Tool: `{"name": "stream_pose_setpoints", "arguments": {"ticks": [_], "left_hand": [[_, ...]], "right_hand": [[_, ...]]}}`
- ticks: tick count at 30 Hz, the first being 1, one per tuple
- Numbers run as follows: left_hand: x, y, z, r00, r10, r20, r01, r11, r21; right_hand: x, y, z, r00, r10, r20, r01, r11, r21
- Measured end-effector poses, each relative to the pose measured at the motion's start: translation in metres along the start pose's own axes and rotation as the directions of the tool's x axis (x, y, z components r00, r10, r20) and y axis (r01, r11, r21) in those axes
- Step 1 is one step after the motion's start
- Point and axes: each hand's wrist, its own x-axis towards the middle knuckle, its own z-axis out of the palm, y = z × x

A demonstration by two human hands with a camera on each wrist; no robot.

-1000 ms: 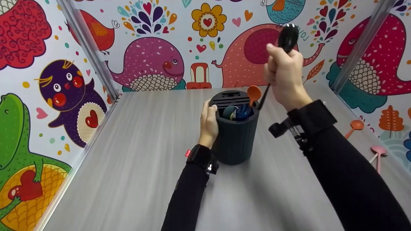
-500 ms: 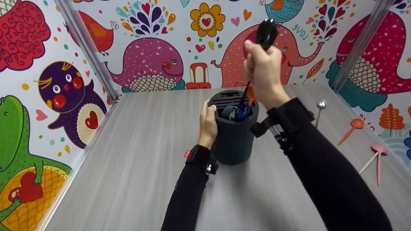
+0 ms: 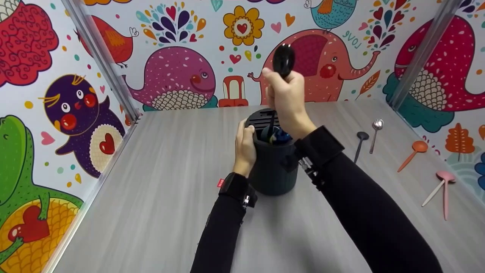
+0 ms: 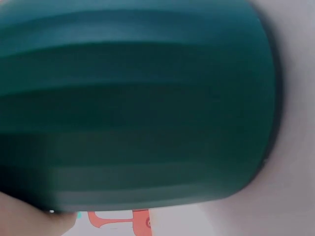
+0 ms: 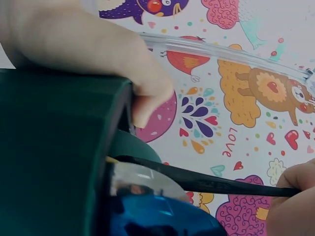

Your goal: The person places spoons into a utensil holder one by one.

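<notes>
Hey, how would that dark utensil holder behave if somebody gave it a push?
The dark utensil holder may tip if pushed high up, since it stands taller than wide. Its ribbed wall looks rigid, so it probably won't flex. Being rounded, it could roll once knocked over.

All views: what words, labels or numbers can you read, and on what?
"LOVE", reversed: patterned wall, head view.
"LOVE", sideways: patterned wall, right wrist view.
Red tag by left wristband: marks too small to read.
Black utensil stem: any lettering too faint to read.
</notes>
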Motion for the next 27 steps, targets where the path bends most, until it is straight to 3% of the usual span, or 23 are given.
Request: {"name": "stream_pose_setpoints", "arguments": {"ticks": [12,27], "left_hand": [[0.001,-0.002,-0.001,1.000,-0.014,-0.002,0.014,1.000,-0.027],[0.000,0.001,-0.001,1.000,0.020,-0.013,-0.020,1.000,-0.006]], "right_hand": [[-0.005,0.012,0.000,0.999,0.021,0.042,-0.019,0.999,-0.050],[-0.007,0.017,-0.005,1.000,0.025,0.010,-0.024,0.996,-0.091]]}}
